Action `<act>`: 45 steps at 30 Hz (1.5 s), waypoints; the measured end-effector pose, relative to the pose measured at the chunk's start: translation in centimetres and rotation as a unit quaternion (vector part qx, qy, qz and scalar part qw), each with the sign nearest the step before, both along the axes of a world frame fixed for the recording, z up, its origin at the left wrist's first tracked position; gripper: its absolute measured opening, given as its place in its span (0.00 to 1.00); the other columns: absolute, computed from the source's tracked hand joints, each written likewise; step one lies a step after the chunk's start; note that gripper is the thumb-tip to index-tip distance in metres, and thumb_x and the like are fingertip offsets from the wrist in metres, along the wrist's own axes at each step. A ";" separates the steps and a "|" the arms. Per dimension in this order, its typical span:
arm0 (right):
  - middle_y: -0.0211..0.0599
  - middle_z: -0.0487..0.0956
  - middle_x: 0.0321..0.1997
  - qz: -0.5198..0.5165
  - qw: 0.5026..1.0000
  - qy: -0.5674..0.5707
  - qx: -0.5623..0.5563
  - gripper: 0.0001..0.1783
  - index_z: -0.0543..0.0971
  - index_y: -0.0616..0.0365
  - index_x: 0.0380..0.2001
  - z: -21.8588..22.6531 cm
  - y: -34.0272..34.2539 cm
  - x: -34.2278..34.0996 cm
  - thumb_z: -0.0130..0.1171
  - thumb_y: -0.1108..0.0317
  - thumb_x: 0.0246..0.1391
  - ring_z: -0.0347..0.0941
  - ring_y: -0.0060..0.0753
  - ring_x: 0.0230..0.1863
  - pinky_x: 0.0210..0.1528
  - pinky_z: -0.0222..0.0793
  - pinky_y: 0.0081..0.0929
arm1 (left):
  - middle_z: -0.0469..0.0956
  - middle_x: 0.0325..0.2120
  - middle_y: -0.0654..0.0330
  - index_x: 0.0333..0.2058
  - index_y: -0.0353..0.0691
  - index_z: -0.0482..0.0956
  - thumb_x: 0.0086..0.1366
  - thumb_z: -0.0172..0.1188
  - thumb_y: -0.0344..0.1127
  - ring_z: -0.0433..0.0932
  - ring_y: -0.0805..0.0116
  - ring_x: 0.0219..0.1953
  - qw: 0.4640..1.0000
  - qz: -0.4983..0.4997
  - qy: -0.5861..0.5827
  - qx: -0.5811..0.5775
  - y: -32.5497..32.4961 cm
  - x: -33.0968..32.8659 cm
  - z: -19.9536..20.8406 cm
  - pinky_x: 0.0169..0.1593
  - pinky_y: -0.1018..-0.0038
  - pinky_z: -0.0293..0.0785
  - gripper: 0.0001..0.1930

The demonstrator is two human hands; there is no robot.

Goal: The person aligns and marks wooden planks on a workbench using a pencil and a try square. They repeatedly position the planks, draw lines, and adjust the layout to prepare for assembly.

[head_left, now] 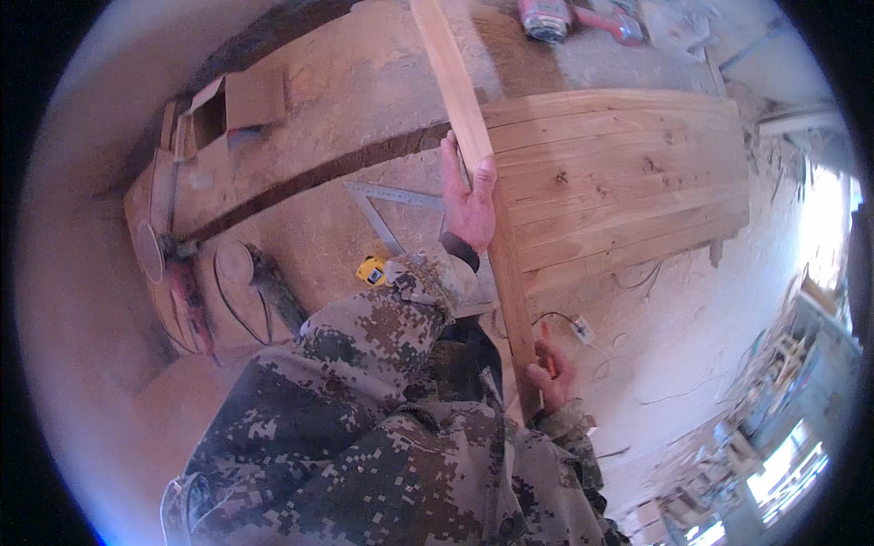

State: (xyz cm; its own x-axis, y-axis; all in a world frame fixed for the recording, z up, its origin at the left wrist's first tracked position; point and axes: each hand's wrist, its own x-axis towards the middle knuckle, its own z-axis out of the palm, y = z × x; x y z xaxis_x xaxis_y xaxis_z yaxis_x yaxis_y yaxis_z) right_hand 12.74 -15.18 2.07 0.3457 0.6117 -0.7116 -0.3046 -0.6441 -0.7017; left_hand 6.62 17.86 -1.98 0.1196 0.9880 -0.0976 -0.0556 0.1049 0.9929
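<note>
My left hand (pixel 470 207) grips a long, narrow wooden board (pixel 455 82), thumb on one side and fingers on the other. The board runs from the far edge of view down toward my body, along the left end of a wide plank panel (pixel 628 173). Close to the board's near end, my right hand (pixel 553 378) is closed around a thin orange-red pencil (pixel 549 359). A metal triangle square (pixel 401 197) lies left of my left hand. Below it sits a yellow tape measure (pixel 370 270), by my left sleeve.
Two angle grinders (pixel 189 305) (pixel 273 287) with cords lie at the left of the dusty bench. Farther back stands an open cardboard box (pixel 214 118). A red power tool (pixel 546 20) lies at the far edge. Wood offcuts (pixel 710 473) are piled at lower right.
</note>
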 end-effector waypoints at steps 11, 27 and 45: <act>0.37 0.82 0.37 -0.040 0.980 -0.154 0.118 0.20 0.77 0.65 0.57 4.6 14.1 3.5 0.52 0.68 0.67 0.78 0.27 0.38 0.42 0.73 0.24 | 0.56 0.71 0.42 0.71 0.26 0.51 0.76 0.53 0.39 0.56 0.53 0.73 0.999 -0.014 0.047 0.013 -0.4 0.1 -0.7 0.74 0.64 0.51 0.35; 0.53 0.84 0.38 0.128 0.926 -0.264 0.236 0.15 0.84 0.60 0.47 0.2 29.6 7.1 0.57 0.66 0.62 0.82 0.52 0.38 0.42 0.75 0.41 | 0.60 0.69 0.43 0.71 0.27 0.54 0.74 0.56 0.42 0.60 0.54 0.70 0.997 -0.036 0.064 0.004 -0.2 -0.2 -0.9 0.72 0.64 0.54 0.36; 0.49 0.85 0.41 0.187 0.936 -0.242 0.175 0.17 0.82 0.61 0.52 0.1 27.4 7.0 0.55 0.66 0.65 0.81 0.39 0.43 0.47 0.74 0.35 | 0.59 0.69 0.42 0.71 0.24 0.51 0.74 0.56 0.42 0.60 0.55 0.70 0.999 -0.030 0.022 -0.038 -0.2 -0.3 -0.7 0.71 0.66 0.54 0.38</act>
